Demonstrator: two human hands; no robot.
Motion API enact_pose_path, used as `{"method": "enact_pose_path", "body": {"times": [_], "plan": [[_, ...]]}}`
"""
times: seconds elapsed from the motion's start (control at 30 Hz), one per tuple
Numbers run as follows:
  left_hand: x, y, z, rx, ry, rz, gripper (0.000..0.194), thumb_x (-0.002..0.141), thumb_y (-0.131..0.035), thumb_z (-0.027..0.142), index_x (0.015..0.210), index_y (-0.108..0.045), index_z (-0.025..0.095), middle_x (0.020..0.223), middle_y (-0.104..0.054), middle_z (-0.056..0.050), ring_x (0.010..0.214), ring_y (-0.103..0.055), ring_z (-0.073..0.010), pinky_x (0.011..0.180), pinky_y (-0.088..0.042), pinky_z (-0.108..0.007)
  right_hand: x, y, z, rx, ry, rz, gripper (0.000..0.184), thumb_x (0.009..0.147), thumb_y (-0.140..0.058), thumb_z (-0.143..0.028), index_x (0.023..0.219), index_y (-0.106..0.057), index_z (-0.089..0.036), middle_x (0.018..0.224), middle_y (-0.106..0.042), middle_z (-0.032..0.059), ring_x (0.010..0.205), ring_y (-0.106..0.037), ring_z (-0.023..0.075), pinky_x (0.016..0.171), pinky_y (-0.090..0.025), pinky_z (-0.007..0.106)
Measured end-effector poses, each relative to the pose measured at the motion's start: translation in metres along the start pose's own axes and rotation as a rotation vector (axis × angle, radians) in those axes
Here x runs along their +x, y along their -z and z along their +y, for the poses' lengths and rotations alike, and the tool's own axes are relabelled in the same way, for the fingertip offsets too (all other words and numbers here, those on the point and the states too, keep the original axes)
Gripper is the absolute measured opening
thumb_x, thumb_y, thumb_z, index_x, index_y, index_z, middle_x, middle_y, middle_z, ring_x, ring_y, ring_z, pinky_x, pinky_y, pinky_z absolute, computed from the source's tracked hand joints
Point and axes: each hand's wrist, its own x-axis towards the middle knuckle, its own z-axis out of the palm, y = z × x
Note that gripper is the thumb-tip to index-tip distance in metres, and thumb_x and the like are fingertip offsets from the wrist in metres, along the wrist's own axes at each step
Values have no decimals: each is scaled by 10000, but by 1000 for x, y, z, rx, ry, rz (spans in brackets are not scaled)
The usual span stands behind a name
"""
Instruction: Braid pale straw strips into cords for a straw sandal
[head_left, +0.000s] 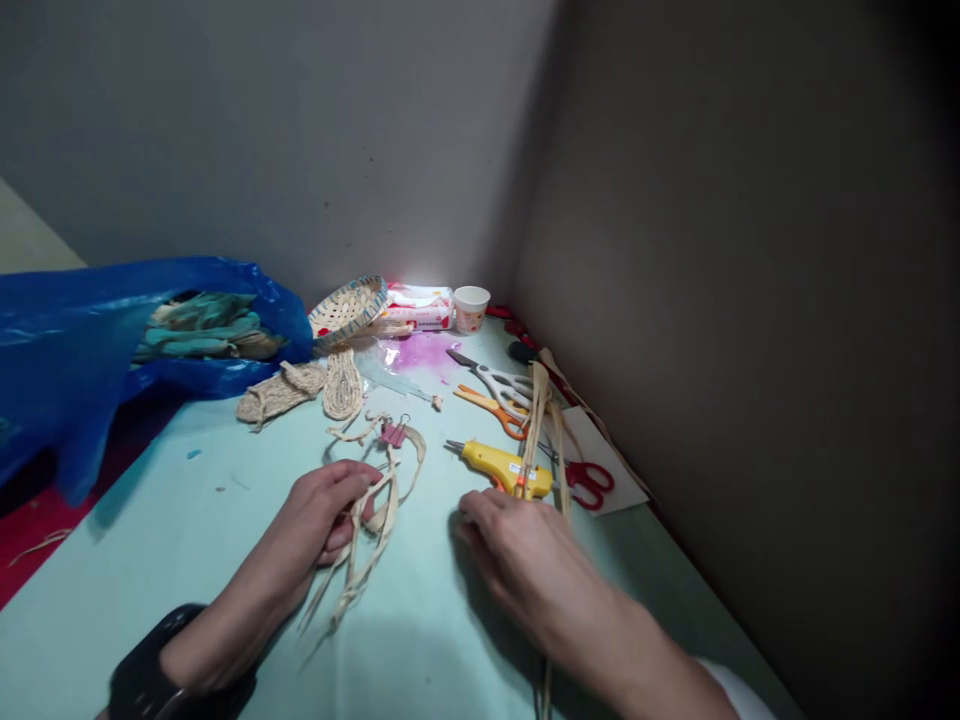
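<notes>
A bundle of pale fibre strands point(388, 518) was seen on the worktop point(202, 545), its far end gathered at a pink binder clip point(392, 434) and its loose tails spread toward the near edge. The strands were grasped near their middle by the left hand point(326, 505), pinched between thumb and fingers. The right hand point(525, 550) was held palm down with its fingers bent, just beside the yellow glue gun point(491, 462); whether anything was grasped by it could not be told. Longer strands point(535, 410) were laid across the glue gun and partly hidden by that hand. By their look, the clipped strands were judged very light, dry and limp, bendable without effort but likely to be frayed or split at the thin tips if tugged sharply. The clip was judged the firmest place to be held, since the ends were gathered there, while each strand was best taken flat between the fingertips, close to the clip, where less slack would be left to tangle. Only a gentle, even pull seemed to be called for, as the whole light bundle could easily be dragged. Coiled braid point(343, 385) was seen beyond, near the blue plastic bag point(67, 330).
</notes>
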Motion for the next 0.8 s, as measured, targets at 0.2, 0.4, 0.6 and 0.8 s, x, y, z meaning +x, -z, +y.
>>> {"method": "enact_pose_path", "body": {"times": [0.2, 0.4, 0.6, 0.8], "plan": [[3, -3, 4, 29, 18, -18, 311, 742, -669, 364, 943, -564, 150, 564, -517, 53, 354, -219, -10, 370, -94, -162, 24, 24, 10, 227, -88, 150, 201, 942, -419, -294, 976, -579, -179, 760, -658, 55, 656, -567, 173, 606, -354, 281], [0, -2, 5, -34, 20, -92, 289, 737, -673, 322, 952, -598, 145, 549, -511, 56, 386, -301, -21, 396, -130, -153, 54, 14, -3, 398, -73, 183, 260, 954, -412, -339, 836, -592, -193, 693, -661, 9, 632, -561, 140, 613, -344, 253], [2, -4, 4, -75, 3, -132, 246, 733, -675, 293, 928, -596, 166, 574, -497, 63, 423, -334, -27, 409, -183, -143, 59, -14, -17, 546, -93, 116, 176, 872, -543, -329, 910, -617, -174, 747, -666, 23, 699, -573, 151, 592, -341, 235], [-1, -7, 6, -86, -7, -93, 211, 724, -660, 253, 892, -574, 161, 610, -529, 57, 381, -221, -1, 377, -98, -166, 59, -15, -18, 665, -111, 47, 117, 821, -553, -232, 893, -619, -166, 625, -583, -28, 571, -476, 104, 529, -319, 210]]}}
